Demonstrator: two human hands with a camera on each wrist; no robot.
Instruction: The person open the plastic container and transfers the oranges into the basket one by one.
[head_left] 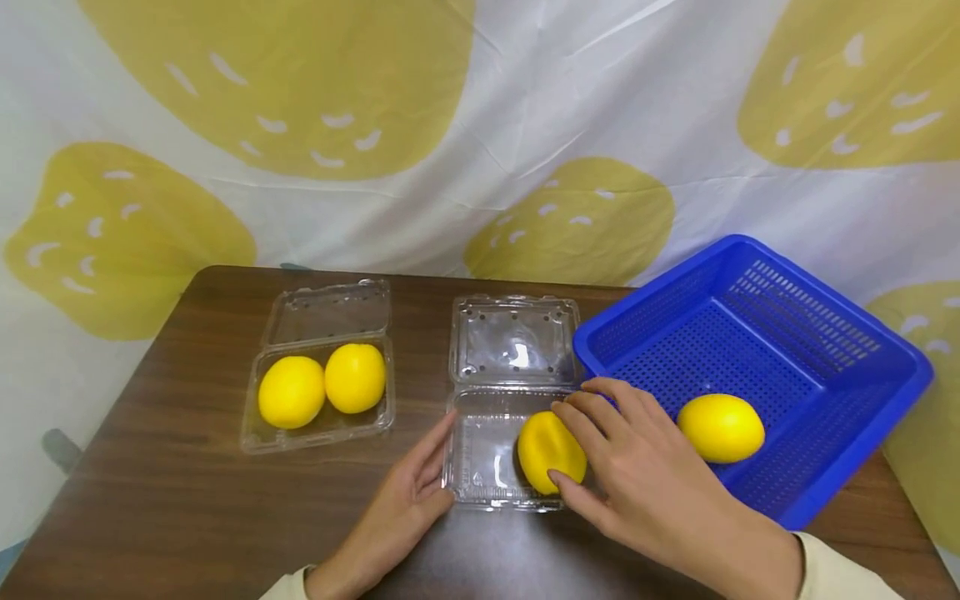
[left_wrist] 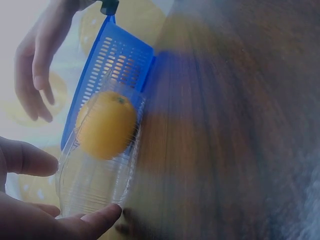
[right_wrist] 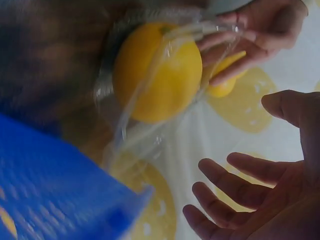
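Note:
A clear plastic clamshell box (head_left: pixel 480 450) lies with its lid folded back on the table, one round yellow citrus fruit (head_left: pixel 543 454) in its right half. A small green stem spot shows on that fruit in both wrist views. My left hand (head_left: pixel 401 492) rests at the box's left side, its fingers stretched along the wall and the thumb by the front corner. Over the fruit is my right hand (head_left: pixel 637 467), overlapping it in the head view. The right wrist view shows the right hand's fingers (right_wrist: pixel 235 190) spread, apart from the fruit and holding nothing.
A blue perforated basket (head_left: pixel 847 450) stands at the right with a yellow fruit (head_left: pixel 722 428) inside. To the left, another clear box (head_left: pixel 322 437) with its lid back holds two yellow fruits (head_left: pixel 292 392). Behind the wooden table (head_left: pixel 187 500) hangs a printed cloth (head_left: pixel 360 225).

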